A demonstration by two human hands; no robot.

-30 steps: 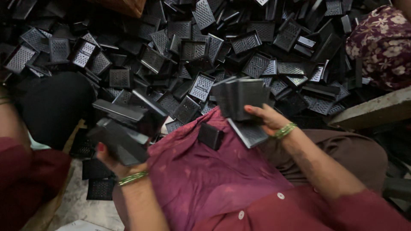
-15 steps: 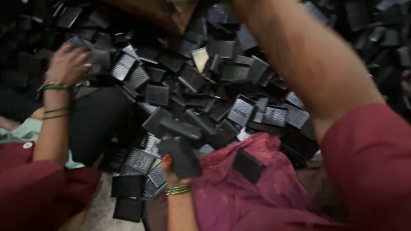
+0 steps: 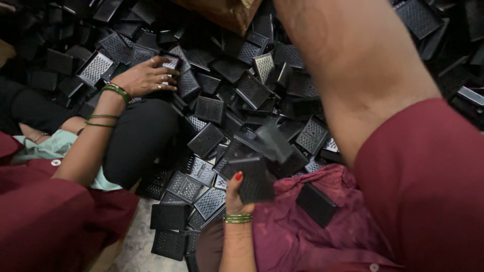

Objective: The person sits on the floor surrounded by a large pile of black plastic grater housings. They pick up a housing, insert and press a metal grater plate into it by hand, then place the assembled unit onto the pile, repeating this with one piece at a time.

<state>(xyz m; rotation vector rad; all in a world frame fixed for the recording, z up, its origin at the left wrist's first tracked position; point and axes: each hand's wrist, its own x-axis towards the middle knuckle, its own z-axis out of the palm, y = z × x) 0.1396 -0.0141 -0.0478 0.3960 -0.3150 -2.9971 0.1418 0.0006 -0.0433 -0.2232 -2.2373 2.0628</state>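
Left hand (image 3: pixel 236 194) clamped on a stack of black perforated plates (image 3: pixel 254 177) above the heap (image 3: pixel 227 95); right arm (image 3: pixel 353 70) raised, its hand unseen.

A pale floor (image 3: pixel 132 242) carries a heap of black perforated plates (image 3: pixel 227 100); a few lie flat at its edge.

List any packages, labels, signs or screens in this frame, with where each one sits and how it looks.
Brown sack or bag: top centre, lying on the heap of black perforated parts; crumpled, tan-brown, only its lower edge in view.
No labels, signs or screens show anywhere.
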